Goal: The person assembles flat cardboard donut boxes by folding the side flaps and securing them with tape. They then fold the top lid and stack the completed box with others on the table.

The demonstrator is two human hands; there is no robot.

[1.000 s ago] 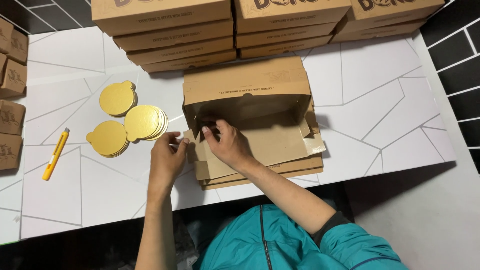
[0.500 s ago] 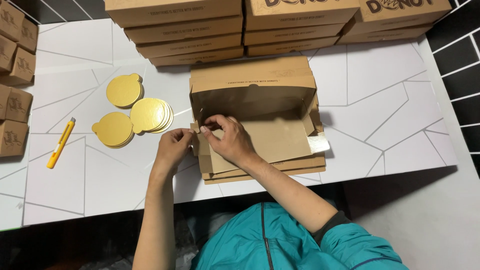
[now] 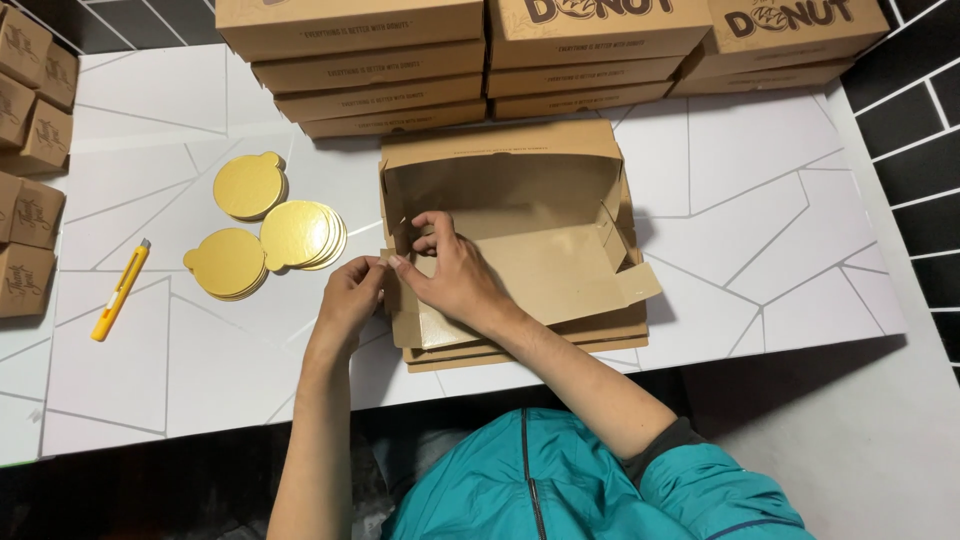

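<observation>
A corner flap of the brown box point(image 3: 520, 230) is pinched by the left hand point(image 3: 350, 295) and right hand point(image 3: 450, 275), so it can be bent.

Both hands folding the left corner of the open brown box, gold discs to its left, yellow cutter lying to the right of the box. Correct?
Not quite. The head view shows the yellow cutter on the left, beyond the gold discs, not right of the box. The rest holds: left hand and right hand fold its left corner.
</observation>
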